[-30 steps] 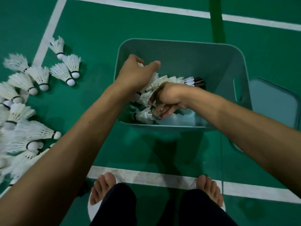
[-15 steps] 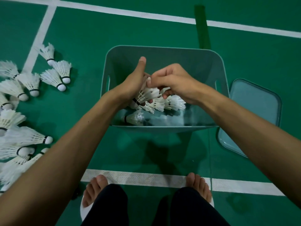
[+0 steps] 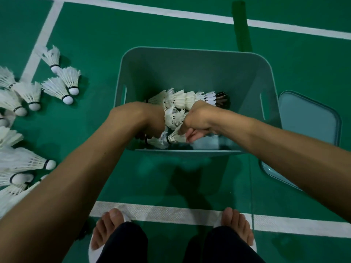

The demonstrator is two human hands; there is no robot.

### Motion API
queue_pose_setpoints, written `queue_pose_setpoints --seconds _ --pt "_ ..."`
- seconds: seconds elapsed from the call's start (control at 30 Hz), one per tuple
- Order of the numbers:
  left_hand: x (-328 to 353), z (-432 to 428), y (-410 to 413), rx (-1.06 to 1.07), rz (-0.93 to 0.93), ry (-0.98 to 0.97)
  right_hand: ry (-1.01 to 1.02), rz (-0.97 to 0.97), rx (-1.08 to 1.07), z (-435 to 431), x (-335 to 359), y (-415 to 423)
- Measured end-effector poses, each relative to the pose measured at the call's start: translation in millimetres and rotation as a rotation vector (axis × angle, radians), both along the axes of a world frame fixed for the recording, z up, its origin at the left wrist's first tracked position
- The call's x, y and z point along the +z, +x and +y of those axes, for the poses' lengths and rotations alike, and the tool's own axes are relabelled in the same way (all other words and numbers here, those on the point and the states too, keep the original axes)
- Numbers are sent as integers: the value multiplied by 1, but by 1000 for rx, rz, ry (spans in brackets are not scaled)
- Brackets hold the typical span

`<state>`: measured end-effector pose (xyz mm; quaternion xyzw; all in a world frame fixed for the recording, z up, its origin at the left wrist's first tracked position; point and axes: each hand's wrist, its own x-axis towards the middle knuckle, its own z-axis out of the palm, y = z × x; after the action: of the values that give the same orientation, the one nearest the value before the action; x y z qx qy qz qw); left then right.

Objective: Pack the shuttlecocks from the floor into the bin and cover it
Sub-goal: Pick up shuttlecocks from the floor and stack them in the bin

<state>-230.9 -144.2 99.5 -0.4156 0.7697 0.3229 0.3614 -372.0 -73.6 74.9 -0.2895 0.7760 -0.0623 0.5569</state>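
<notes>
A teal plastic bin (image 3: 190,61) stands on the green court floor in front of me. Both hands reach down inside it. My left hand (image 3: 152,124) is low near the bin's front wall, its fingers hidden among white shuttlecocks. My right hand (image 3: 195,122) curls round a shuttlecock (image 3: 176,138) that lies with its cork to the left. A nested stack of shuttlecocks (image 3: 188,98) lies across the bin behind the hands. Several loose shuttlecocks (image 3: 62,86) lie on the floor to the left. The bin's lid (image 3: 311,120) lies flat on the floor to the right.
White court lines (image 3: 171,214) cross the floor near my bare feet (image 3: 112,226) and at the far side. A dark green strip (image 3: 241,25) runs away behind the bin. More shuttlecocks (image 3: 22,162) crowd the left edge.
Both hands have dropped from above the pile down to the bin's bottom near its front wall. The nested stack now lies uncovered behind them. The camera has shifted a little.
</notes>
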Motion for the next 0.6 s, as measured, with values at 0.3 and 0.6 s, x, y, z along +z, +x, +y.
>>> queue_pose_setpoints --seconds 0.3,0.6 --pt "-6 1 7 -167 -35 -42 50 -54 -60 -7 -7 27" --pt "-20 -3 10 -207 -34 -59 52 26 -22 -7 -1 31"
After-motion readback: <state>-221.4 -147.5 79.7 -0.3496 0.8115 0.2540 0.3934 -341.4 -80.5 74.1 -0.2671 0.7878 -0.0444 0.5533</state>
